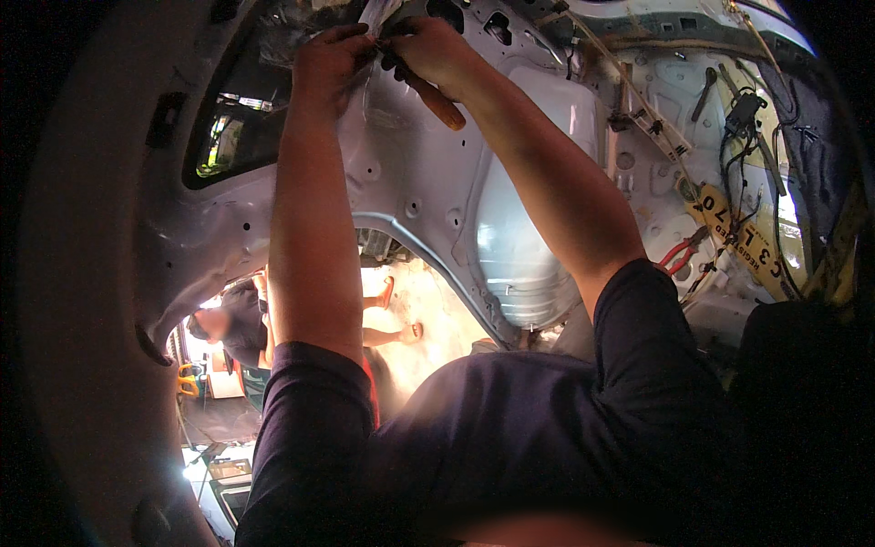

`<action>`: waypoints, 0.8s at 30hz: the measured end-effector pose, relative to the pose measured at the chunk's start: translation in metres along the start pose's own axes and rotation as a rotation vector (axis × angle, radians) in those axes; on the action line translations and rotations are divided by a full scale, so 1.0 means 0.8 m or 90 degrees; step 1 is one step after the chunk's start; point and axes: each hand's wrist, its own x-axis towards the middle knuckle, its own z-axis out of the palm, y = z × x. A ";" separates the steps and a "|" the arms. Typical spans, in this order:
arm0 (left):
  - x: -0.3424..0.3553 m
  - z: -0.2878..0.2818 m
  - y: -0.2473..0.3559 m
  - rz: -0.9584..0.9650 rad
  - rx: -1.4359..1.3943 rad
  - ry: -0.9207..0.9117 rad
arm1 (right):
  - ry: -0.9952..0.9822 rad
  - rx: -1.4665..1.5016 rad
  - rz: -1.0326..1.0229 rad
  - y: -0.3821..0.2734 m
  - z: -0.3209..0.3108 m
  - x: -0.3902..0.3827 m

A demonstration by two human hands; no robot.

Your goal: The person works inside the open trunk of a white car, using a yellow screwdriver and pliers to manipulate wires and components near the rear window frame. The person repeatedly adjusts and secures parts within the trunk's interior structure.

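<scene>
At the top, both hands meet at a pale strip [372, 16] on the bare grey body panel [410, 155] of a vehicle. My left hand [330, 66] has its fingers bent together there, their tips against something small I cannot make out. Beside it, my right hand [428, 56] has curled fingers around a tool with an orange-brown handle [440, 108] pointing down and right; its working end is hidden. A window opening [232, 128] lies left of my left hand.
Red-handled pliers [679, 255], a dark wiring harness [743, 123] and a yellow plate [766, 264] are on the right. A white moulded section [519, 237] is behind my right arm. Through the lower opening, another person [237, 319] and bare legs [392, 333] show on a light floor.
</scene>
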 end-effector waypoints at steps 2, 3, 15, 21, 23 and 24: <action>0.001 0.002 -0.011 0.116 0.018 0.000 | 0.000 -0.040 -0.020 -0.006 -0.007 -0.013; 0.003 0.002 -0.015 0.163 0.030 0.000 | -0.007 -0.059 -0.017 -0.008 -0.011 -0.018; -0.017 0.076 -0.018 0.085 -0.048 0.307 | 0.015 -0.103 -0.060 -0.036 -0.070 -0.058; -0.036 0.106 0.015 0.091 -0.336 0.372 | 0.037 -0.305 -0.199 -0.061 -0.081 -0.056; -0.039 0.114 0.016 0.098 -0.492 0.377 | 0.060 -0.401 -0.298 -0.069 -0.083 -0.048; -0.040 0.115 0.016 0.152 -0.457 0.394 | 0.073 -0.457 -0.351 -0.075 -0.083 -0.040</action>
